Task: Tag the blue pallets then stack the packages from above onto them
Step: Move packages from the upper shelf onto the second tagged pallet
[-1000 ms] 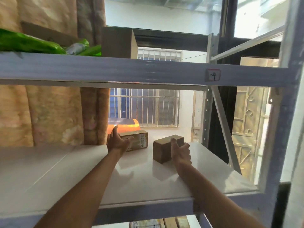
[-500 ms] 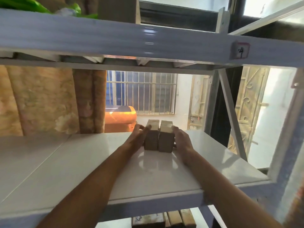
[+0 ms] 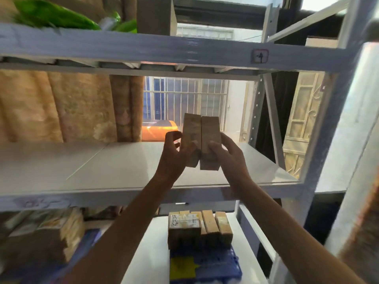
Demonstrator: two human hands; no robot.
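Two brown cardboard packages are pressed side by side and lifted above the white middle shelf [image 3: 102, 169]. My left hand [image 3: 174, 154] grips the left package [image 3: 191, 128] and my right hand [image 3: 227, 156] grips the right package [image 3: 210, 130]. On the shelf below, a blue pallet [image 3: 217, 265] carries a yellow tag [image 3: 182, 267] on its front. A row of several brown packages [image 3: 199, 228] stands on that pallet.
A grey upper shelf beam [image 3: 143, 50] with a "4" label [image 3: 260, 56] runs overhead, with green bags [image 3: 55, 17] and a box above it. A grey upright [image 3: 330, 140] stands at the right. Wrapped boxes [image 3: 41, 236] fill the lower left. An orange object [image 3: 159, 132] sits behind the shelf.
Both hands pushed the two packages together on the shelf, then lifted them off it toward me. The view has tilted down, revealing the lower shelf with the pallet.
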